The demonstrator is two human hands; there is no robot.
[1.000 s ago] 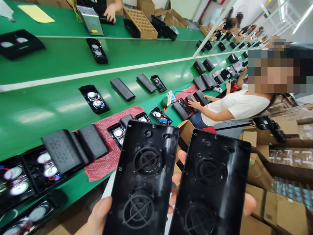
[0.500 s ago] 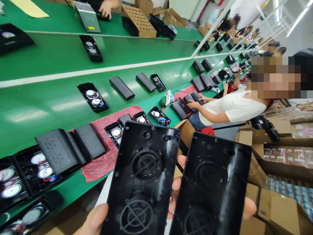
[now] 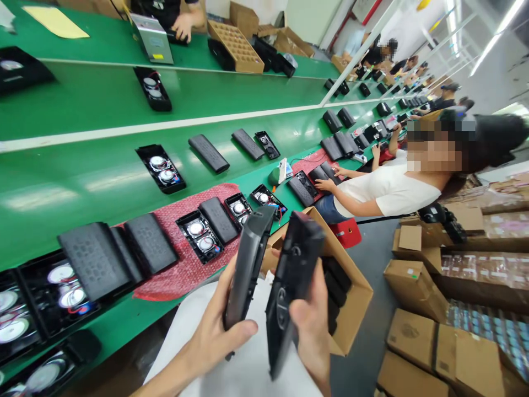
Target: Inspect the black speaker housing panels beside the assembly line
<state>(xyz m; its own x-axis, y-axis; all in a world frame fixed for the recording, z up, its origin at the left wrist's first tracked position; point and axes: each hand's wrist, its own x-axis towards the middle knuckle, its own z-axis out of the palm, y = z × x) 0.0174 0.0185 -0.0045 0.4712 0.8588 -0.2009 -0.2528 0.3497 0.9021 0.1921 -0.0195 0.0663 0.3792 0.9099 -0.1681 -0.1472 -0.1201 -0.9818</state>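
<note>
The left hand (image 3: pixel 215 331) is gripping one black speaker shell (image 3: pixel 248 264) edge-on, thumb wrapped across its near end. The right hand (image 3: pixel 312 325) is clasping a second shell (image 3: pixel 291 286) just right of it, both tilting upright and apart. Left of them a green conveyor table (image 3: pixel 103 182) is running far into a factory hall; an open cardboard box (image 3: pixel 351 292) is standing right, behind the hands.

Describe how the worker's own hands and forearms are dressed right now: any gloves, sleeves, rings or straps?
Both are bare. The left hand has no glove, ring or watch, and its forearm shows no sleeve down to the frame edge. The right hand is likewise gloveless, with no ring or strap in view; only a short part of its wrist shows. No cables or markings on either.
</note>
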